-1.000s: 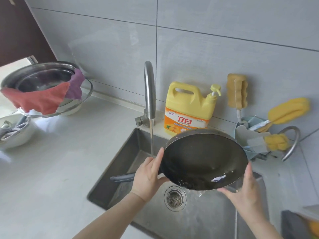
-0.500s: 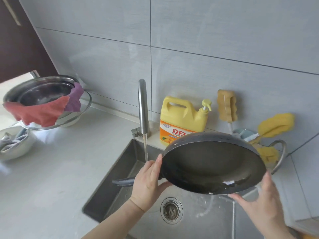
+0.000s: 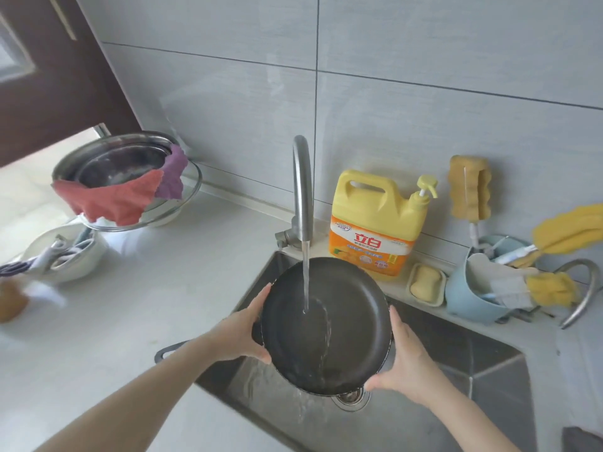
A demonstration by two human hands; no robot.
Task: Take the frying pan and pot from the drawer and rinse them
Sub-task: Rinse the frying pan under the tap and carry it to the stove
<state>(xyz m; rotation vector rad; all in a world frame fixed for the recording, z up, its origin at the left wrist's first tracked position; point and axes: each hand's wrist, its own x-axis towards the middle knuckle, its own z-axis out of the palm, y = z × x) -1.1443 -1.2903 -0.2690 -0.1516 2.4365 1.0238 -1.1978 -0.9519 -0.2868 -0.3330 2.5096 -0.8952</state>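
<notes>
While my left hand [image 3: 238,334] curls round the left rim and my right hand [image 3: 404,363] cups the right rim, I hold the frying pan [image 3: 326,327] tilted toward me over the sink [image 3: 456,353]. Its dark, round inside is wet, and its handle [image 3: 169,349] points left. Water from the tap [image 3: 301,190] hits its middle and spills off the low edge.

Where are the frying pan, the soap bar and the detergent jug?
frying pan [image 3: 346,324]: head view, dark inner base.
soap bar [image 3: 424,282]: head view, its top face.
detergent jug [image 3: 372,243]: head view, orange label.
</notes>
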